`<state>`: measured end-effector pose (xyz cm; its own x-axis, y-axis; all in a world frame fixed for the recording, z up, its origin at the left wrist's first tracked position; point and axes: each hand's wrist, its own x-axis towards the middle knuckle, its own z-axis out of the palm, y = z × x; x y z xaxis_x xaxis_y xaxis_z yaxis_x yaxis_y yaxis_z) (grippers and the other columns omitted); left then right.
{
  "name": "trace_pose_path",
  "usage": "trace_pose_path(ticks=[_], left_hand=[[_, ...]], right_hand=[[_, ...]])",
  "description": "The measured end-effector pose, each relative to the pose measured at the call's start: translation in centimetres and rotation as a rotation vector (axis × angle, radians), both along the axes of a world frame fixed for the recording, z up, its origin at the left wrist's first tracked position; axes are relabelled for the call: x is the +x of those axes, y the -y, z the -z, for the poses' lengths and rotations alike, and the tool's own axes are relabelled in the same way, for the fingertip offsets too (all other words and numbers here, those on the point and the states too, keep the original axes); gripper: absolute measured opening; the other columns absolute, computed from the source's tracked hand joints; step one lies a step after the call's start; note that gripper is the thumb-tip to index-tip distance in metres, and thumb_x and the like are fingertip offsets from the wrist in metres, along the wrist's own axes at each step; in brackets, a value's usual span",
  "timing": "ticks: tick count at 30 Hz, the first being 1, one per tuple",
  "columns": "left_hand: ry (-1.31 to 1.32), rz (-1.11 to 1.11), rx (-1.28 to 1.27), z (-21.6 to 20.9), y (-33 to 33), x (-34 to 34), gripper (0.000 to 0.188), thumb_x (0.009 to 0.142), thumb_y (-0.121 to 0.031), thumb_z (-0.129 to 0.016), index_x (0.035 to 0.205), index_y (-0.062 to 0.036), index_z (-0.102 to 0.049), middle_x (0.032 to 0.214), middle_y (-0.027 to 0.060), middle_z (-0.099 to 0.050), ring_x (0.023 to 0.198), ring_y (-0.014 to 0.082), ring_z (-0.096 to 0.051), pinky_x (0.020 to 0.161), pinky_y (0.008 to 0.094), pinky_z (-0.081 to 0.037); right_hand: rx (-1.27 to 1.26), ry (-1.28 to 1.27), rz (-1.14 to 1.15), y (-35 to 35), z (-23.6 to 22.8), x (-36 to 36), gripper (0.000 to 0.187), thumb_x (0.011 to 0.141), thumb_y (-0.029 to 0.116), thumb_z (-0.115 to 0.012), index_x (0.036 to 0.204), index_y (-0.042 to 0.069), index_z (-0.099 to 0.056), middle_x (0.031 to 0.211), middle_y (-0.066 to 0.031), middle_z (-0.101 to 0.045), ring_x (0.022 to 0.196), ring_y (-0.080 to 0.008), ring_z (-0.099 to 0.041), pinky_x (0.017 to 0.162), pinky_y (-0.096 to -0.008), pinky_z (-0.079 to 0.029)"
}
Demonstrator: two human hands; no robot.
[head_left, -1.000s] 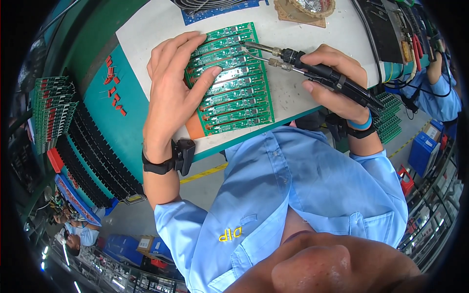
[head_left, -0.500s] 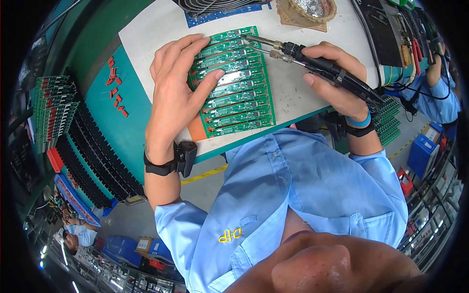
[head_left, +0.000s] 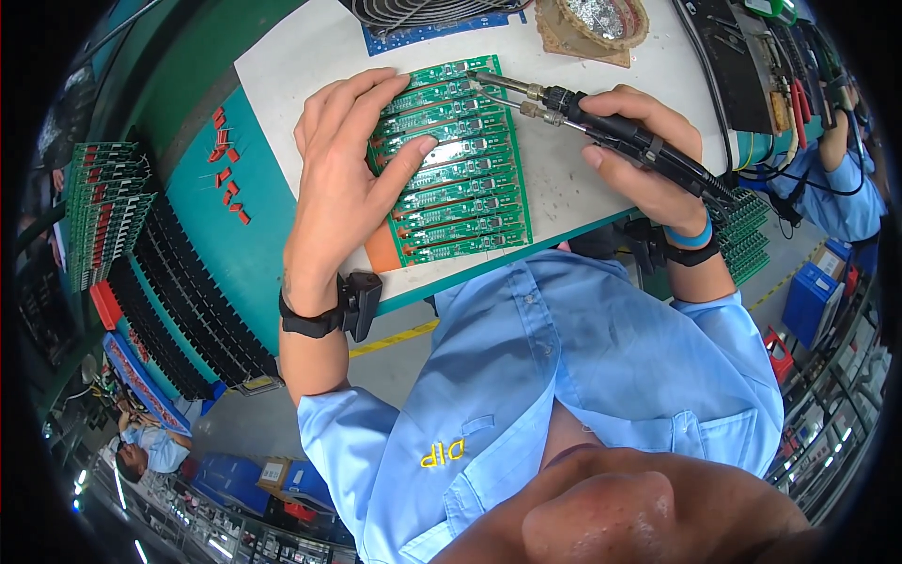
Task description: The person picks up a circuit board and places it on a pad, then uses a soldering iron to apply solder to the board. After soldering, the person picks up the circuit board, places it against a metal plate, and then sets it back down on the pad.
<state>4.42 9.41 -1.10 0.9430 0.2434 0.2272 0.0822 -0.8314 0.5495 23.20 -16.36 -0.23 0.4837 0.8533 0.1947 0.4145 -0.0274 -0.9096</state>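
Note:
A panel of green circuit boards [head_left: 460, 195], joined side by side in narrow strips, lies on the white work surface. My left hand [head_left: 343, 164] rests at its left edge with fingers stretched out and thumb spread onto the strips. In my right hand [head_left: 658, 155] is a black soldering iron [head_left: 634, 139], gripped between thumb and fingers. A thin metal solder feed tube [head_left: 536, 111] runs along the iron's shaft. The iron's tip reaches the top strip near the panel's upper right corner; whether it touches a joint is too small to tell.
Loose red components [head_left: 223, 179] lie on the green mat at left, near black component strips [head_left: 193, 282] and stacked boards [head_left: 103, 211]. A solder-waste bowl [head_left: 601, 21] and a fan [head_left: 423, 11] stand at the far side. More green boards [head_left: 742, 235] are at right.
The board panel and my left hand have shifted very slightly right and down in the picture. The soldering iron's tip stays on the top strip, and my grip is unchanged.

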Motion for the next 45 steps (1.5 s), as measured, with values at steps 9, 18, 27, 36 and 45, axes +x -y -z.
trace_pose_path(ticks=[9, 18, 27, 36, 45], left_hand=[[0.007, -0.003, -0.004, 0.1, 0.0, 0.1, 0.051, 0.085, -0.023, -0.082, 0.13, -0.0036, -0.066, 0.135, 0.0107, -0.063, 0.125, 0.032, -0.054, 0.11, 0.043, -0.035], [0.039, 0.041, 0.004, -0.8, 0.1, 0.4, 0.054, 0.083, -0.02, -0.082, 0.131, -0.0022, -0.064, 0.136, 0.0123, -0.062, 0.126, 0.034, -0.053, 0.111, 0.0444, -0.036], [0.014, -0.059, 0.044, -1.8, 1.0, 0.1, 0.062, 0.079, -0.019, -0.086, 0.133, -0.0011, -0.062, 0.13, 0.0147, -0.061, 0.125, 0.0355, -0.054, 0.11, 0.0449, -0.039], [0.143, -0.063, -0.32, -1.1, -0.4, -0.1, 0.06, 0.084, -0.007, -0.085, 0.136, 0.0017, -0.057, 0.124, 0.0119, -0.063, 0.113, 0.0201, -0.064, 0.099, 0.0314, -0.052], [0.109, -0.143, -1.078, -1.2, -0.5, -0.6, 0.032, 0.102, -0.01, -0.066, 0.131, 0.0014, -0.06, 0.118, 0.0087, -0.068, 0.105, 0.0126, -0.066, 0.086, 0.0261, -0.054]], right_hand=[[-0.018, -0.012, -0.018, -0.1, 0.0, 0.2, 0.039, 0.082, -0.004, -0.075, 0.12, -0.004, -0.067, 0.102, -0.0095, -0.068, 0.092, -0.0148, -0.066, 0.083, -0.0268, -0.051], [0.114, 0.071, 0.11, 2.9, -0.5, 0.8, 0.042, 0.084, -0.003, -0.075, 0.124, -0.004, -0.064, 0.109, -0.0117, -0.065, 0.093, -0.0169, -0.063, 0.085, -0.0294, -0.05], [0.333, -0.16, 0.45, 3.7, 3.4, 0.5, 0.052, 0.086, -0.001, -0.077, 0.134, -0.001, -0.059, 0.119, -0.0093, -0.062, 0.104, -0.0154, -0.06, 0.089, -0.0288, -0.05], [0.262, 0.079, 0.568, 3.7, 3.9, 0.8, 0.049, 0.091, 0.002, -0.074, 0.138, 0.0, -0.058, 0.113, -0.0072, -0.069, 0.099, -0.0145, -0.065, 0.092, -0.0287, -0.052], [0.323, 0.035, 0.521, 4.1, 5.3, 0.9, 0.049, 0.093, 0.005, -0.074, 0.139, -0.002, -0.057, 0.116, -0.0106, -0.069, 0.103, -0.0145, -0.066, 0.093, -0.0272, -0.052]])
